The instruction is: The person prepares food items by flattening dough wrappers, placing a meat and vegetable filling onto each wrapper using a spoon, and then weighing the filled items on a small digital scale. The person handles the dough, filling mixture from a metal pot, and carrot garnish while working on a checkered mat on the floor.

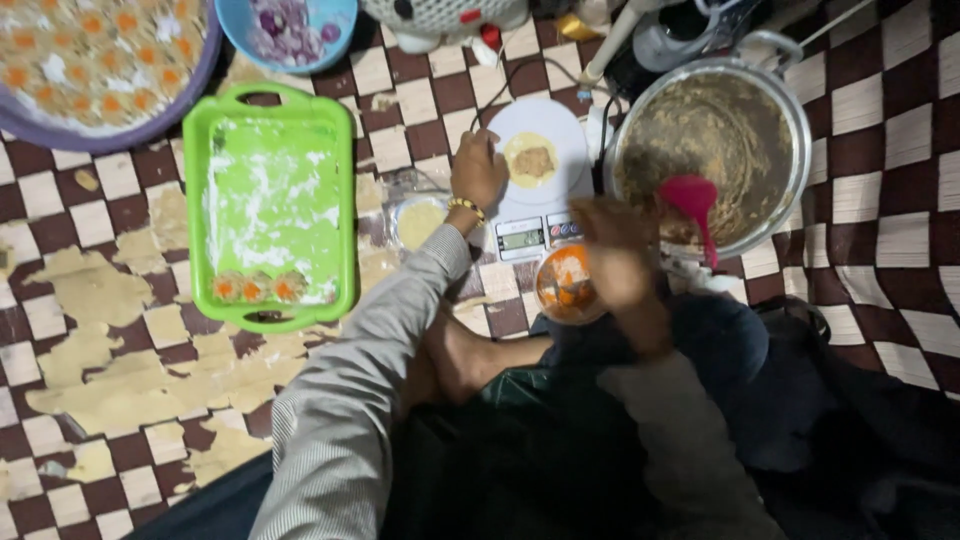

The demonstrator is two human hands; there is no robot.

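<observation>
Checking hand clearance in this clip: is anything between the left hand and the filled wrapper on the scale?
Nothing visible. The left hand rests at the edge of the round wrapper on the kitchen scale, with no object between them. The right hand, blurred, is apart, above the small orange bowl.

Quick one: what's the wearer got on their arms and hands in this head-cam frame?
Left arm: long grey sleeve with fine stripes, ending at the wrist, where a gold bead bracelet sits. Left hand bare, no glove. Right hand is motion-blurred; it looks bare, and I can't make out a sleeve or jewellery there.
</observation>
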